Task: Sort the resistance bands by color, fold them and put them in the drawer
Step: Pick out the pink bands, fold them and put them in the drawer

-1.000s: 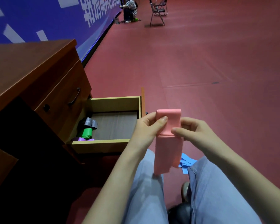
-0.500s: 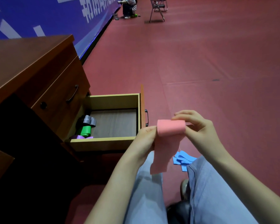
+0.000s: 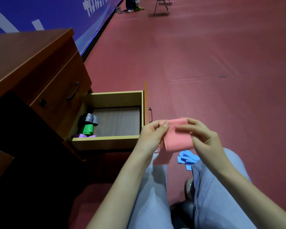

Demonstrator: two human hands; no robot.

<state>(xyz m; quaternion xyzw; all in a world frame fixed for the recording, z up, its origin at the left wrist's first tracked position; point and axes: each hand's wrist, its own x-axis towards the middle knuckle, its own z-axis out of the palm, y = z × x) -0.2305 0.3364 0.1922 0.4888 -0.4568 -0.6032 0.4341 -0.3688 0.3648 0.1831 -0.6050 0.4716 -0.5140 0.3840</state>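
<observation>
Closest in, left grip [image 3: 151,133] and right grip [image 3: 203,138] both pinch the folded pink band [image 3: 177,135], fingers curled round it. Just beyond, blue bands [image 3: 186,160] lie on the floor [image 3: 213,66]. Farther left, the open drawer [image 3: 106,139] holds a grey band [image 3: 91,119], a green band [image 3: 87,128] and a purple band [image 3: 82,136] along its left edge.

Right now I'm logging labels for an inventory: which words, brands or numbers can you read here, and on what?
Blue banner: large white characters, cut off by the frame's top edge and too blurred to read.
Pink band: no print visible.
Grey band, green band, purple band in the drawer: no print visible.
Blue bands on the floor: no print visible.
</observation>
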